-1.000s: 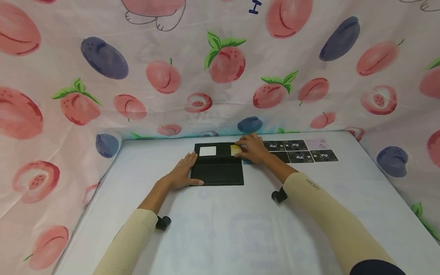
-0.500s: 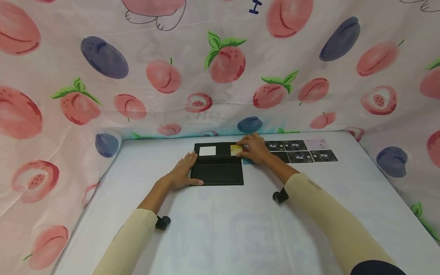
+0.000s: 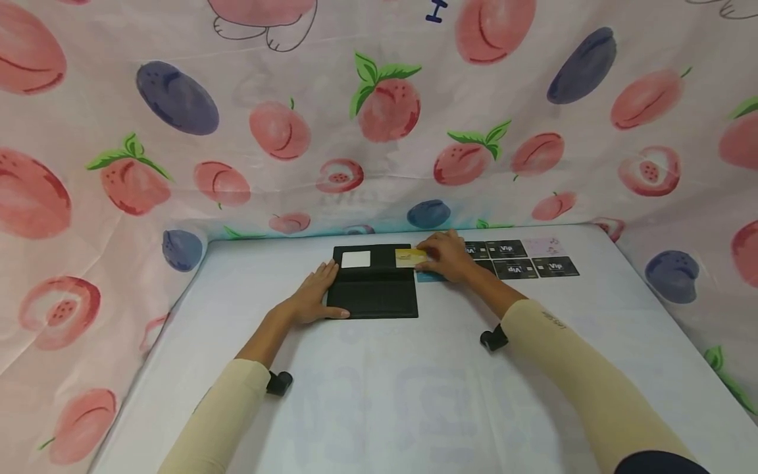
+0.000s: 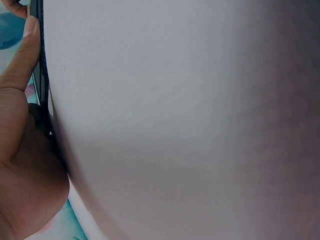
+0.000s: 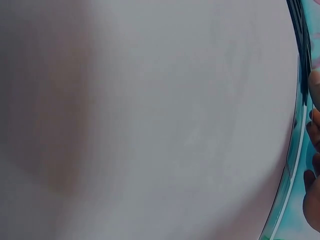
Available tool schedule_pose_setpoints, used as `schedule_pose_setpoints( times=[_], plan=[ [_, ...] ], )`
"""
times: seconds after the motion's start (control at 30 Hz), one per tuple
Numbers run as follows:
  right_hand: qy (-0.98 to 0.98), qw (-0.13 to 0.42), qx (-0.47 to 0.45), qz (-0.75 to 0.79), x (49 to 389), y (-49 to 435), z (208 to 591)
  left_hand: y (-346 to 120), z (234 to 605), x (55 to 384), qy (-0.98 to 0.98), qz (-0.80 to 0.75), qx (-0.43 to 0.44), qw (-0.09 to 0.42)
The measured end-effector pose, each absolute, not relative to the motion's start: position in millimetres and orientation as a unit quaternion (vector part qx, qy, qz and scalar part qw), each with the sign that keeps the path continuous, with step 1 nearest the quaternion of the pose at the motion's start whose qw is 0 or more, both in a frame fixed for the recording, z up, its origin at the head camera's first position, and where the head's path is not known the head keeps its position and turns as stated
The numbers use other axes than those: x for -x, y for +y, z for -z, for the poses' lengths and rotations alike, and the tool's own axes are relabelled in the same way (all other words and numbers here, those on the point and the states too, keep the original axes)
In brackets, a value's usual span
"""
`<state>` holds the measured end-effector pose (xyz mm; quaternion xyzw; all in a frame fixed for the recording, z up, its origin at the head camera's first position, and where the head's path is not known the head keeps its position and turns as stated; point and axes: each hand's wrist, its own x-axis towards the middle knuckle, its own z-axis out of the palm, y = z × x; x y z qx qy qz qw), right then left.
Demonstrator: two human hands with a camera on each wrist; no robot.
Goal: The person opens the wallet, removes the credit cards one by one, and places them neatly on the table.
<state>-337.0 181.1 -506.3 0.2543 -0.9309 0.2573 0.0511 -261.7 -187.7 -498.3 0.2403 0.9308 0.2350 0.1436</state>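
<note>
A black wallet (image 3: 373, 299) lies unfolded at the far middle of the white table. My left hand (image 3: 310, 296) rests along its left edge, fingers extended and thumb on the lower panel. From the upper panel's right side a yellow card (image 3: 408, 258) sticks out, and my right hand (image 3: 449, 257) pinches its right end. A white square (image 3: 356, 259) shows on the upper panel's left part. The left wrist view catches my left thumb (image 4: 29, 50) against the wallet's dark edge. Only part of my right hand appears at the right wrist view's border.
Right of the wallet lie black "Vip" cards (image 3: 515, 268) in two rows, with a pink card (image 3: 543, 247) at the back. A blue card (image 3: 429, 277) is partly under my right hand. A fruit-print curtain (image 3: 379, 164) rises behind the table.
My right hand has shifted to the right with the yellow card, and more of the card shows beyond the wallet's edge. My left hand has stayed in place on the wallet.
</note>
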Motion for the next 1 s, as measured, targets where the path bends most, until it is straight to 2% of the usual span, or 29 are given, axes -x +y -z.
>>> schedule_pose_setpoints(
  times=[1.0],
  plan=[
    [-0.929,0.061,-0.253,-0.264,321,214,511,-187,499,263,0.932,-0.231,-0.240,0.142]
  ],
)
